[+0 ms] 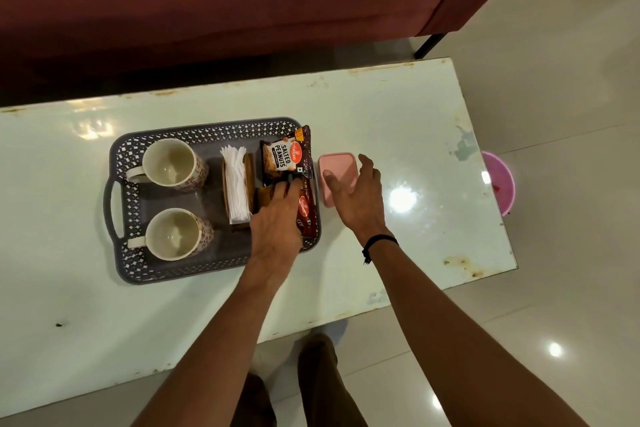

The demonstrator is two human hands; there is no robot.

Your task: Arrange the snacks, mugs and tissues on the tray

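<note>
A grey perforated tray [207, 130] lies on the white table. Two cream mugs stand in its left half, one at the back [169, 165] and one at the front [175, 235]. A wooden holder with white tissues [236, 184] sits in the middle. At the right end lie a salted peanuts packet [280, 159] and a dark red snack packet [306, 210]. My left hand [277, 218] rests flat on the red packet, fingertips touching the peanuts packet. My right hand [353, 194] hovers with fingers apart over a pink lidded box [330, 168] just right of the tray.
A maroon sofa [225, 0] runs along the far side of the table. A pink bucket [500, 180] stands on the tiled floor past the table's right edge [485, 166]. My legs show below the near edge.
</note>
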